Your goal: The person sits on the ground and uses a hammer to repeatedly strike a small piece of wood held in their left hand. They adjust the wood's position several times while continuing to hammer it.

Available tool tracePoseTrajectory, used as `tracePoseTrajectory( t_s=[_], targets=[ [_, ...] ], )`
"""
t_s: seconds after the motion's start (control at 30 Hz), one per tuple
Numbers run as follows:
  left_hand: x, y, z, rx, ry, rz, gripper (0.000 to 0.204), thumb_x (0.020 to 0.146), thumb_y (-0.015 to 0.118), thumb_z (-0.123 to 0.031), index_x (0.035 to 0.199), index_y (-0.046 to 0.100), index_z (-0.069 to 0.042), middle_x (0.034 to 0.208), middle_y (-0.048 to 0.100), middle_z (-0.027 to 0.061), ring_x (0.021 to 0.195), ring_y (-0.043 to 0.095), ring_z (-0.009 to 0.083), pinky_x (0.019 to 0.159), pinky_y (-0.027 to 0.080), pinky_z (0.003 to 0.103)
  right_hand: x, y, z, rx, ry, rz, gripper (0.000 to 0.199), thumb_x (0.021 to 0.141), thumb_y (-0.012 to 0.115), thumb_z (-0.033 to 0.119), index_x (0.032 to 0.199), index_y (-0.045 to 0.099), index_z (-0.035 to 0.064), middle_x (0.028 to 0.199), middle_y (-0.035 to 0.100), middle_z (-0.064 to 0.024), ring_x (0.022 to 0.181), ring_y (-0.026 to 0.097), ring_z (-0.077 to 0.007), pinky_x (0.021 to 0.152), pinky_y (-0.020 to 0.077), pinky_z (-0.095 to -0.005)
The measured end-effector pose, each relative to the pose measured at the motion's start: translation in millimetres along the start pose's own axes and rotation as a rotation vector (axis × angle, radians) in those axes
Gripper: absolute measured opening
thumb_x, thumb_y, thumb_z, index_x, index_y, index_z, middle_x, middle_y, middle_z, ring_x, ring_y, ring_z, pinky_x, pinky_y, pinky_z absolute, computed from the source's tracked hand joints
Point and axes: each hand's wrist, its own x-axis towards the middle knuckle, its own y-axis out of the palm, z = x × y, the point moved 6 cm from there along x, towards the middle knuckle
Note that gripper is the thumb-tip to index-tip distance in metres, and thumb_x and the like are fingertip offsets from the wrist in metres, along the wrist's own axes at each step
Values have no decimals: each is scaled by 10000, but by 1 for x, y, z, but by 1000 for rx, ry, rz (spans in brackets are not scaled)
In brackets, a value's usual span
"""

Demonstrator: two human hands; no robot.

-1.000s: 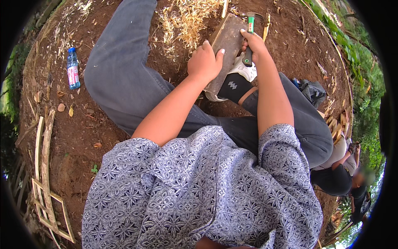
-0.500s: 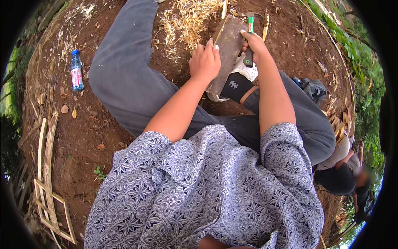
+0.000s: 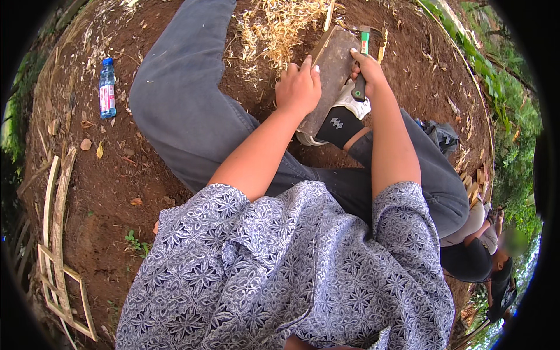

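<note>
A brown wooden block (image 3: 333,69), long and weathered, stands tilted between my legs, its lower end by my white shoe (image 3: 352,100). My left hand (image 3: 298,87) grips its left edge, fingers bent over the side and fingertips on the face. In my right hand (image 3: 371,71) is a hammer (image 3: 364,44) with a green and black handle, its metal head pointing away from me. The fingers curl around the handle while the thumb presses near the block's right edge. Part of the handle is hidden by the hand.
Pale wood shavings (image 3: 277,32) lie beyond the block. A blue-capped water bottle (image 3: 107,90) stands or lies on the dirt at left, near thin wooden strips (image 3: 58,221). A dark plastic bag (image 3: 440,135) rests beyond my right knee. Another person (image 3: 475,251) sits at right.
Both hands, the block and the hammer appear slightly further right and lower in the picture, as the whole view shifts. The grip of each hand looks the same.
</note>
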Motion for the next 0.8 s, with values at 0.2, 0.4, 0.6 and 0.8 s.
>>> tracePoseTrajectory(
  t_s=[0.2, 0.4, 0.6, 0.8],
  targets=[
    [0, 0, 2, -11, -16, 25, 514, 1084, 392, -430, 1532, 507, -206, 1246, 611, 160, 1165, 606, 366, 969, 518, 517, -12, 0, 4, -95, -121, -114, 270, 990, 702, 326, 992, 585, 82, 689, 564, -7, 533, 542, -134, 507, 476, -312],
    [2, 0, 2, -23, -21, 72, 528, 1084, 381, -434, 1560, 471, -222, 1251, 600, 169, 1174, 601, 370, 978, 511, 526, -76, -1, 46, -239, -475, -478, 281, 1031, 588, 266, 1135, 646, 12, 757, 666, -56, 590, 608, -151, 603, 529, -340],
    [5, 0, 6, -20, 0, 78, 541, 1090, 354, -426, 1586, 430, -222, 1273, 593, 181, 1191, 595, 381, 994, 500, 539, -170, 25, 54, -262, -833, -419, 277, 1054, 551, 226, 1221, 631, 21, 843, 682, -111, 781, 677, -216, 742, 521, -371],
    [6, 1, -1, -84, 8, 102, 535, 1091, 352, -407, 1574, 444, -196, 1296, 594, 194, 1208, 591, 398, 1009, 494, 547, -147, 41, 7, -528, -707, -450, 331, 1053, 574, 215, 1336, 627, 51, 896, 698, -130, 807, 674, -231, 764, 520, -377]
  ],
)
